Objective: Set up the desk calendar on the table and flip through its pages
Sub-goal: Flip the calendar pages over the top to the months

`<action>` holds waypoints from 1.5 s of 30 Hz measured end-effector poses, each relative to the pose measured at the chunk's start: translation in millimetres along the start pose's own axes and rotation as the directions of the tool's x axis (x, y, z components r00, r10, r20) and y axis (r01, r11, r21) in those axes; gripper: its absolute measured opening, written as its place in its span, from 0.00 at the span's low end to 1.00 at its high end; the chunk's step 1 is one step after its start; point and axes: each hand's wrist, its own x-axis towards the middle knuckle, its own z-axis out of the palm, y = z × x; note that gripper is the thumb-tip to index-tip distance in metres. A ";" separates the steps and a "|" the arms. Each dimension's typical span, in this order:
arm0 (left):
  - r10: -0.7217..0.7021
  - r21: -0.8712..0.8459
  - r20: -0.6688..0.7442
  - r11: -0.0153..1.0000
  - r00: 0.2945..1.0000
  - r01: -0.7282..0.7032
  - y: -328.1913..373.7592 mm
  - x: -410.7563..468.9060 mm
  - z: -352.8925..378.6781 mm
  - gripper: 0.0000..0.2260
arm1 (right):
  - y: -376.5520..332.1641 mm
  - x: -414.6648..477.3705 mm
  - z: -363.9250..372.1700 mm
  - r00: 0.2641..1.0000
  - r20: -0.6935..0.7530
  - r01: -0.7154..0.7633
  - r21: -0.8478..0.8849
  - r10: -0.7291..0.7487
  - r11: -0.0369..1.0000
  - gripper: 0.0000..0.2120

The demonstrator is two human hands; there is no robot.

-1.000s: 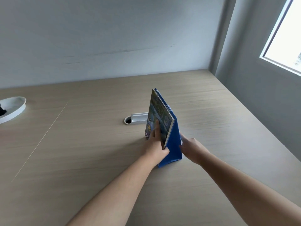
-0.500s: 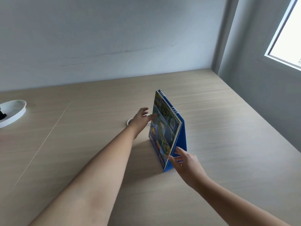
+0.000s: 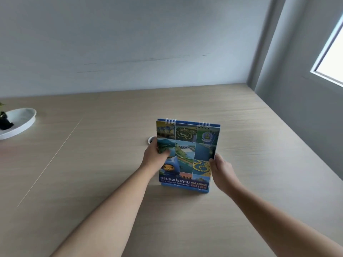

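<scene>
The desk calendar (image 3: pixel 193 151) stands upright on the wooden table (image 3: pixel 111 164), its colourful cover facing me, white spiral rings along the top and a blue stand behind. My left hand (image 3: pixel 156 156) grips its left edge, thumb on the cover. My right hand (image 3: pixel 220 167) holds the right edge at mid height with the fingertips on the page side. The calendar's blue base rests on the table.
A white oval dish (image 3: pixel 16 121) with a small dark plant sits at the far left. A white cable grommet (image 3: pixel 151 140) peeks out behind the calendar's left side. Grey walls bound the table at the back and right, with a window (image 3: pixel 332 52) at the upper right.
The calendar has been turned from side-on to facing me. My left hand moved from behind it to its left edge; my right hand moved up onto its right edge.
</scene>
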 end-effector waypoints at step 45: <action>-0.018 0.013 -0.056 1.000 0.998 0.018 26.7 -9.7 -30.4 0.08 | -79.8 26.9 -51.6 0.999 -0.031 0.020 0.197 -0.014 0.980 0.24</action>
